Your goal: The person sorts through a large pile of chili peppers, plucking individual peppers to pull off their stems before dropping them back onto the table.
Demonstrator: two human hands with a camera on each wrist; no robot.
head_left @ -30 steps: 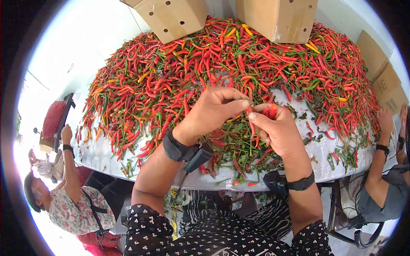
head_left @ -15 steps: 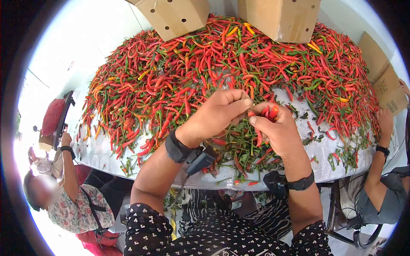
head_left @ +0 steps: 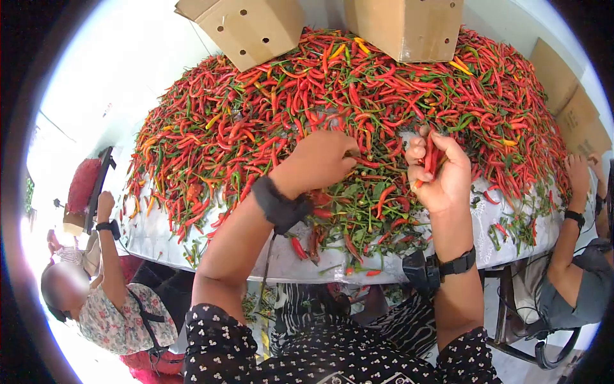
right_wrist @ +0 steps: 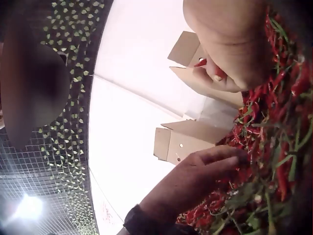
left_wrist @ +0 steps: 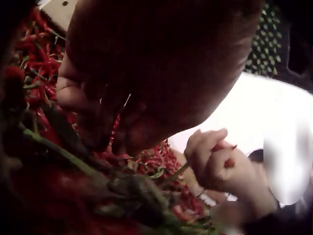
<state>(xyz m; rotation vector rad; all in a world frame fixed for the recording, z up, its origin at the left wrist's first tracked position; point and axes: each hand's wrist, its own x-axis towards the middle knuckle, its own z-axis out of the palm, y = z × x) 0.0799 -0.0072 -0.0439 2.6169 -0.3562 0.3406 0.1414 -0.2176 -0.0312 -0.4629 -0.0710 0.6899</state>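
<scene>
Left hand (head_left: 318, 163): back uppermost over the near part of the pile (head_left: 275, 96), fingers bent downward; how wide apart they are, and whether they have hold of anything, I cannot tell
Right hand (head_left: 451, 179): apart from the other, palm turned up, fingers curled round a few red chillies (head_left: 432, 159)
Pile: mostly red, with some orange, yellow and green, heaped across the table (head_left: 153, 246)
Stems (head_left: 348, 221): green, mixed with leaves and chillies, in front of the hands
Boxes (head_left: 262, 32): two, cardboard, at the pile's far side
</scene>
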